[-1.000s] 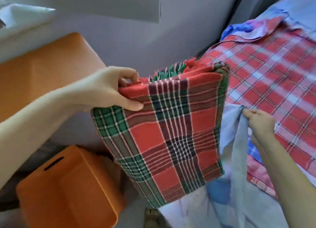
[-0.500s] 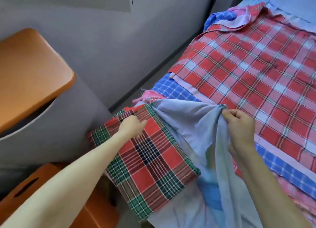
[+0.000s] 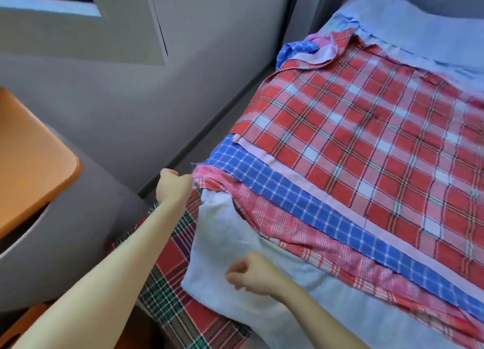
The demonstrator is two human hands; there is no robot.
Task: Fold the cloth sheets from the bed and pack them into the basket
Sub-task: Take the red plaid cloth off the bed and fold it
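Two hands working at the bed's near corner

The left hand point(image 3: 174, 185) is reaching forward, fingers pinching the pink checked sheet point(image 3: 264, 212) at its corner; the right hand point(image 3: 252, 274) is hovering curled, holding nothing, over the pale blue sheet point(image 3: 222, 244).

Folded plaid sheet point(image 3: 167, 291): red-green, at bed's near corner, partly under pale blue sheet point(image 3: 235, 244).
Red check sheet point(image 3: 366, 144): spread flat, topmost on the bed.
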